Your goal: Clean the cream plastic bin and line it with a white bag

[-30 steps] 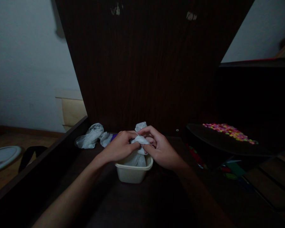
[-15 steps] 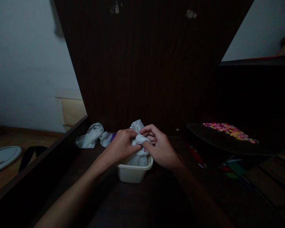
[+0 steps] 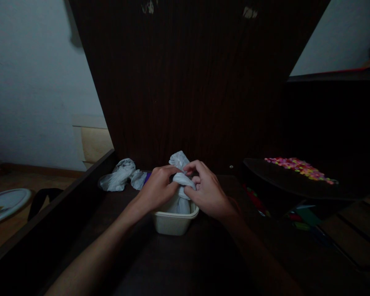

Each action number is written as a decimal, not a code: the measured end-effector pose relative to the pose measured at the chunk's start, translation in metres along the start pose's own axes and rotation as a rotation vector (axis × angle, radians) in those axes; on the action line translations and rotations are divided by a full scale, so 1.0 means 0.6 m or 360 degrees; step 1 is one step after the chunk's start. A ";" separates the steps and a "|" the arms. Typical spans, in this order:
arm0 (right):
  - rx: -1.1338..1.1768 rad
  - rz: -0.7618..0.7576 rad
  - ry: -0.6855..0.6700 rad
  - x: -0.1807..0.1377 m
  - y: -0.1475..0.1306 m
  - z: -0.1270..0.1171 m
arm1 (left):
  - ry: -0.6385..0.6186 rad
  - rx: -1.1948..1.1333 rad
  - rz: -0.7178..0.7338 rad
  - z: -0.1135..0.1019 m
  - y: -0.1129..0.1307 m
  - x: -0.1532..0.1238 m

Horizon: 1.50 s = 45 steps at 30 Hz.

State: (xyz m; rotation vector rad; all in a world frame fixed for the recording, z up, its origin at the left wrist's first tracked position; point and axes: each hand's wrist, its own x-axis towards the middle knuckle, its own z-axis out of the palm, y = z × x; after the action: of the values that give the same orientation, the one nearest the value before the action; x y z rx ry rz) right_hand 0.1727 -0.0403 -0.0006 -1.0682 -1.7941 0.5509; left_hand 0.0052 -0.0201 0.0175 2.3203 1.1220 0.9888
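Note:
A thin white plastic bag (image 3: pixel 183 179) is twisted into a loop or knot above a small cream plastic basket (image 3: pixel 172 225). Its lower part hangs down inside the basket, and a crumpled end sticks up behind the fingers. My left hand (image 3: pixel 160 186) grips the bag from the left, fingertips partly hidden by the plastic. From the right, my right hand (image 3: pixel 206 190) pinches it with thumb and forefinger, the other fingers curled. The basket stands upright on the dark wooden surface (image 3: pixel 160 263).
Another crumpled plastic bag (image 3: pixel 119 176) lies at the back left, near a purple item (image 3: pixel 147 176). A raised dark edge (image 3: pixel 55 209) runs along the left. On the right, a dark shelf (image 3: pixel 265 176) bears colourful beads (image 3: pixel 299 167). A tall dark panel (image 3: pixel 185 82) stands behind.
The white bag's twisted loop is drawn tighter and lies more across, between the hands. My right thumb has shifted slightly on the plastic. Both hands stay over the basket.

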 end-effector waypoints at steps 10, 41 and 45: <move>-0.0063 -0.0013 0.0111 0.006 0.008 0.009 | -0.0054 0.0164 0.0026 -0.001 -0.012 0.004; 0.0027 0.0032 0.0158 -0.001 0.008 0.017 | 0.0067 -0.0183 0.0034 0.004 -0.013 -0.003; 0.0131 0.0059 0.0035 0.000 0.016 0.017 | 0.0095 -0.0454 -0.0070 0.006 -0.022 -0.004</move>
State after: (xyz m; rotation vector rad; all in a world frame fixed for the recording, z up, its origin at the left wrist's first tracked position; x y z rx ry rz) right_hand 0.1676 -0.0343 -0.0126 -1.0491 -1.7209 0.6276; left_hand 0.0001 -0.0140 0.0064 2.0446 0.9778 1.1276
